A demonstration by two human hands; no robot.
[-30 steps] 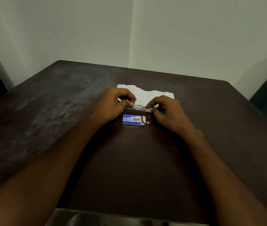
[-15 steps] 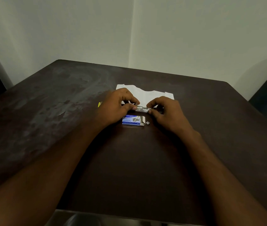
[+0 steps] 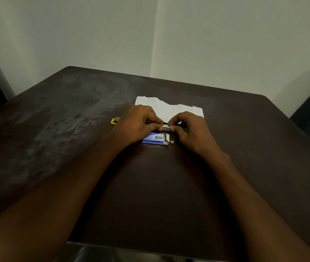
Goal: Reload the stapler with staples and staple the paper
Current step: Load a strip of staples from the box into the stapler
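Staples [image 3: 167,127], one silver strip, pinched end to end between left hand [image 3: 137,123] and right hand [image 3: 190,129], fingers curled tight, just above the blue box [image 3: 154,139] on the bench [image 3: 245,167], near side of the paper [image 3: 169,108]. Hold level, avoid bending; slide legs-down into the yellow stapler [image 3: 115,120] just left of the left hand.

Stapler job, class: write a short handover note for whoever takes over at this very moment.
Left grip and right grip: both pinch a shiny staple strip over the table.
Things: open blue staple box on the near side of the strip; white paper beyond the grips; a yellow end, likely the stapler, pokes out beside the left grip.
Done: staples out of the box.
Left: load the stapler, close it, staple the paper.
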